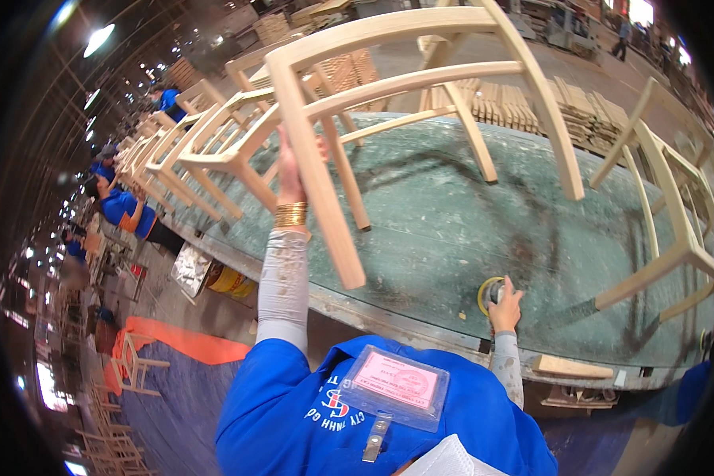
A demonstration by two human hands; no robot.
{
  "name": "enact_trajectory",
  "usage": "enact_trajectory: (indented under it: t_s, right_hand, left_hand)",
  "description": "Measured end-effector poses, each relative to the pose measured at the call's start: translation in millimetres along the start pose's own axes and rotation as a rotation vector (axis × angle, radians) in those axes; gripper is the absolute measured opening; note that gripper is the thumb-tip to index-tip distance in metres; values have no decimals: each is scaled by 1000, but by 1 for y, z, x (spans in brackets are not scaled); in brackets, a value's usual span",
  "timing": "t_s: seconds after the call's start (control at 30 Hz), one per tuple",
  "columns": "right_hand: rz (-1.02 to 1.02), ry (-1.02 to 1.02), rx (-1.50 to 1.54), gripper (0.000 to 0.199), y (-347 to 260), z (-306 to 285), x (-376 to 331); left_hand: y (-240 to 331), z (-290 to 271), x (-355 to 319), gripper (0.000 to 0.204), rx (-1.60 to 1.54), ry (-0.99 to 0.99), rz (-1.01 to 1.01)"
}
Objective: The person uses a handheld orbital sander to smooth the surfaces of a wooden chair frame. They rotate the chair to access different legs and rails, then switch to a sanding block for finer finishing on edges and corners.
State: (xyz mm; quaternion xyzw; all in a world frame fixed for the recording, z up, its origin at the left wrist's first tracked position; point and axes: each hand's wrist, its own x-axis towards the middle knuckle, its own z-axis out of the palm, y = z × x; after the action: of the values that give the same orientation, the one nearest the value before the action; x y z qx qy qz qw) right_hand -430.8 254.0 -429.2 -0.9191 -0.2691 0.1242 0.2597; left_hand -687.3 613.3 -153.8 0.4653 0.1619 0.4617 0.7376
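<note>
left hand [289, 163] fingers wrapped around the unfinished wooden chair frame [389, 103], its leg slanting down toward the body | right hand [505, 305] closed on a yellow sander [490, 292] on the green workbench [452, 230], below right

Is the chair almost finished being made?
Done: the bare wooden chair frame is already joined, legs and rails. In hand: the left hand grips one leg, tilting it above the green table; the right hand rests on a yellow-edged tool. Left: it has no seat or paint.
</note>
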Motion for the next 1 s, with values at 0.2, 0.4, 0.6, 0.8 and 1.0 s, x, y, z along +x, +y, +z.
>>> enact_trajectory:
  t_s: [0.2, 0.4, 0.6, 0.8, 1.0]
  right_hand:
    - [-298, 219, 59, 53, -96, -22, 10]
    - [-574, -193, 785, 56, -282, -54, -87]
    - [-563, -41, 966, 58, -304, -25, -108]
    - [6, 526, -298, 69, -140, 7, -21]
    - [333, 254, -196, 84, -62, 41, -12]
  left_hand:
    - [-10, 10, -7, 62, -180, -239, -5]
    - [-9, 1, -15, 57, -205, -273, -63]
    - [-16, -2, -7, 57, -163, -280, -33]
    - [-4, 11, 5, 61, 64, -221, 36]
    - [2, 1, 14, 65, 122, -205, 55]
